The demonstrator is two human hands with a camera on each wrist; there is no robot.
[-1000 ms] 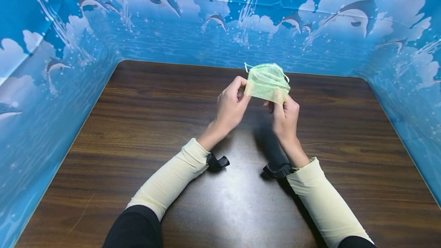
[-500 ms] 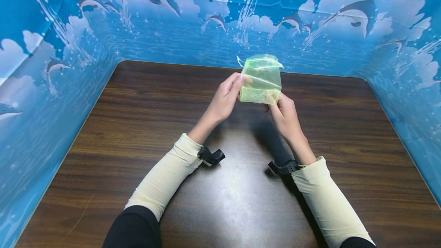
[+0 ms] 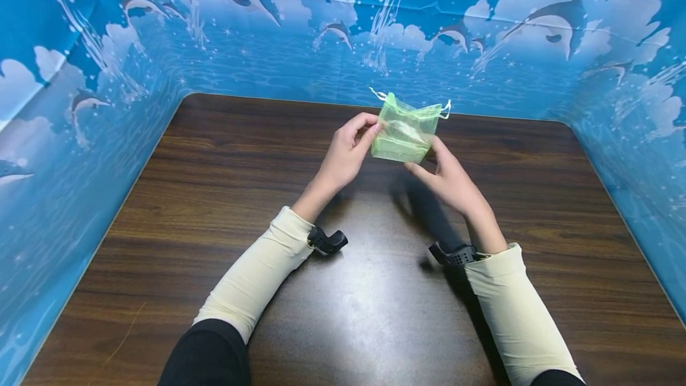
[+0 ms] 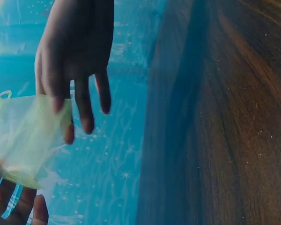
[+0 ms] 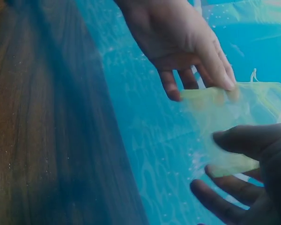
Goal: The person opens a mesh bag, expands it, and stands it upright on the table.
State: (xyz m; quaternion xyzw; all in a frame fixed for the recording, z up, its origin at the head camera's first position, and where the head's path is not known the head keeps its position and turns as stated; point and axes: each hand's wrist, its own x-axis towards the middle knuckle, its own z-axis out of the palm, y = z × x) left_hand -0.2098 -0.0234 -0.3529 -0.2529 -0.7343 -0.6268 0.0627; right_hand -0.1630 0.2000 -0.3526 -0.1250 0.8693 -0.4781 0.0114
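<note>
A small sheer green drawstring pouch (image 3: 404, 133) is held in the air above the far middle of the table, white cord ends sticking out at its top. My left hand (image 3: 348, 151) pinches its left edge between thumb and fingertips. My right hand (image 3: 452, 180) is just below and right of it, fingers spread and fairly straight, touching the lower right corner. In the left wrist view the pouch (image 4: 23, 136) hangs under the left fingers (image 4: 61, 93). In the right wrist view the pouch (image 5: 234, 112) lies between the left hand (image 5: 178, 37) and the spread right hand (image 5: 253, 145).
A dark wooden table (image 3: 214, 207) carries nothing but my forearms. Blue walls printed with dolphins and clouds (image 3: 268, 46) close it in at the left, back and right. A black strap sits on each wrist (image 3: 327, 242) (image 3: 452, 254).
The right hand has released its grip on the pouch's bottom, spread its fingers and slid down to the right. The pouch has dropped slightly and tilted; the left hand keeps its pinch.
</note>
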